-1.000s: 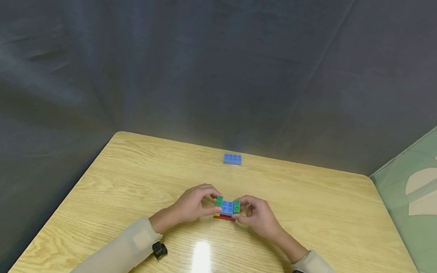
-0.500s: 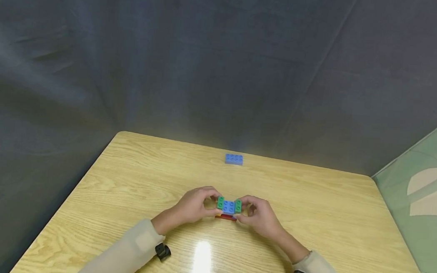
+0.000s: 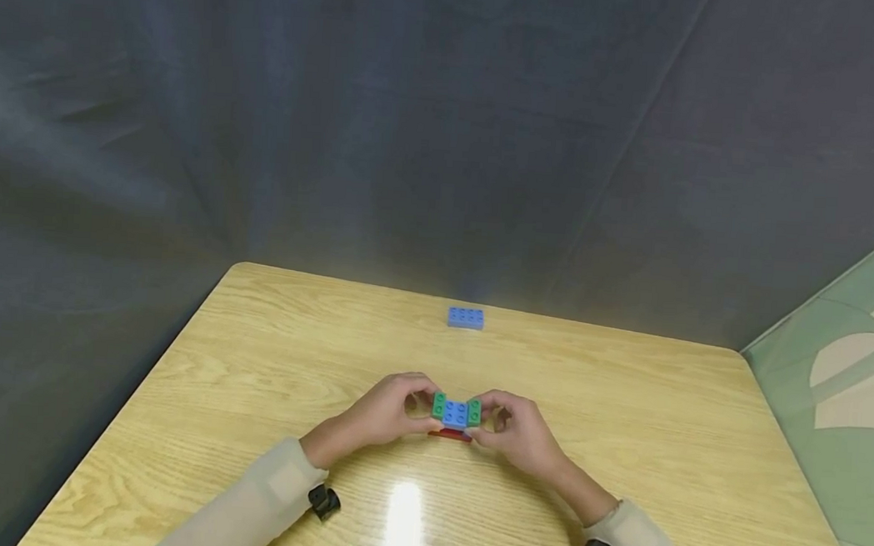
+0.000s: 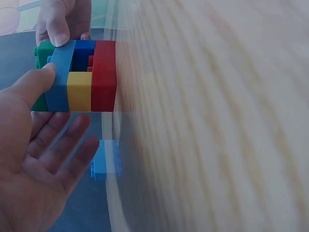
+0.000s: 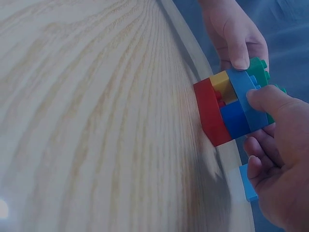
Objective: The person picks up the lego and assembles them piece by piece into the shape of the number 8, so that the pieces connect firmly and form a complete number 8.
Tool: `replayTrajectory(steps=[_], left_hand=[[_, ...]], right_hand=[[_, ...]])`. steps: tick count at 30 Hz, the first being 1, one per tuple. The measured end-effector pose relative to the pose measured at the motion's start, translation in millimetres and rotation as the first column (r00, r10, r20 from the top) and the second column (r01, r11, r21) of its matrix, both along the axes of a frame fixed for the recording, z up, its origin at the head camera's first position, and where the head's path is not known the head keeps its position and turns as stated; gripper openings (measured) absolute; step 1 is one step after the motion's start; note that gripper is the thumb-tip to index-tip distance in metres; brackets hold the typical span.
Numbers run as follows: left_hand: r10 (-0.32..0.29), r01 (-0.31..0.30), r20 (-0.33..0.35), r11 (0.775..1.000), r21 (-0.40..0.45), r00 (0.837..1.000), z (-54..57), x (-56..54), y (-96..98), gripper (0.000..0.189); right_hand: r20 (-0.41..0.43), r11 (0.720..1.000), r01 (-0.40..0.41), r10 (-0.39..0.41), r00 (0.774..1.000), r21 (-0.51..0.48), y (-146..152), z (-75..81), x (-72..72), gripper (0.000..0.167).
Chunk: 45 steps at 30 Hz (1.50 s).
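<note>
Between both hands stands a small stack of toy building bricks, upright on the table. Its base is a red brick, bearing a yellow brick at the left end and a dark blue brick at the right, with a gap between them. A light blue brick bridges these two. Green bricks cap its two ends. My left hand pinches the left end, thumb on the light blue brick's near side. At the right end my right hand pinches likewise; both hands' fingertips are partly hidden behind the stack.
A loose blue brick lies near the far edge of the wooden table. Dark cloth hangs behind and to the left, and a green patterned panel stands at the right.
My left hand has shifted very slightly toward me, and more of the left green brick shows. The stack and my right hand stay about where they were.
</note>
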<state>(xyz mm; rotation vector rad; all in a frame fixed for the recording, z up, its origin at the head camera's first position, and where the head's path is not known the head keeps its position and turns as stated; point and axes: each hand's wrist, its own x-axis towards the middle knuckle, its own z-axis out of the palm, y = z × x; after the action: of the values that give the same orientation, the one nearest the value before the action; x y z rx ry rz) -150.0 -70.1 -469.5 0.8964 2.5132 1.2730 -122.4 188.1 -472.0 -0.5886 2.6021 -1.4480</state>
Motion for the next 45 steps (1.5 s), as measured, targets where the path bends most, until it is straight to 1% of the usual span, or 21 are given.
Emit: replayTrajectory(steps=[5,10,19,23,27,31,35,39,45], left_hand=[[-0.010,0.009,0.037,1.000,0.014,0.999,1.8,-0.2,0.9,0.029],[-0.018,0.015,0.066,0.999,0.041,0.998,0.5,0.0,1.8,0.029],[-0.014,0.011,0.075,0.999,0.037,0.997,3.4,0.2,0.7,0.029],[-0.012,0.009,0.088,1.000,0.030,0.996,3.0,0.2,1.1,0.029],[-0.013,0.011,0.094,1.000,0.028,0.995,2.1,-0.2,1.7,0.029],[-0.011,0.008,0.098,0.999,0.031,0.995,1.7,-0.2,1.9,0.029],[-0.009,0.006,0.099,0.999,0.032,0.995,1.3,-0.1,1.7,0.030],[-0.010,0.007,0.096,0.999,0.033,0.995,0.7,0.0,1.8,0.030],[-0.012,0.008,0.087,0.999,0.039,0.996,-1.0,-0.9,1.9,0.031]], right_hand=[[0.002,1.000,0.001,-0.001,1.000,-0.007,0.9,-1.4,-0.4,0.025],[-0.009,1.000,-0.006,0.006,1.000,-0.009,2.1,-2.6,1.4,0.027],[-0.089,0.999,-0.010,0.014,0.996,0.035,1.4,0.4,2.7,0.032],[-0.123,0.998,-0.023,0.030,0.992,0.056,2.7,1.0,2.3,0.033],[-0.138,0.996,-0.039,0.050,0.989,0.080,6.7,2.8,1.7,0.034],[-0.164,0.996,-0.067,0.077,0.983,0.067,12.3,6.0,-1.5,0.037],[-0.209,0.997,-0.048,0.060,0.976,0.062,17.0,10.5,-7.3,0.037],[-0.270,0.993,-0.009,0.041,0.962,0.118,20.9,14.8,-15.3,0.040],[-0.314,0.968,0.026,0.056,0.948,0.250,25.4,19.2,-28.8,0.050]])
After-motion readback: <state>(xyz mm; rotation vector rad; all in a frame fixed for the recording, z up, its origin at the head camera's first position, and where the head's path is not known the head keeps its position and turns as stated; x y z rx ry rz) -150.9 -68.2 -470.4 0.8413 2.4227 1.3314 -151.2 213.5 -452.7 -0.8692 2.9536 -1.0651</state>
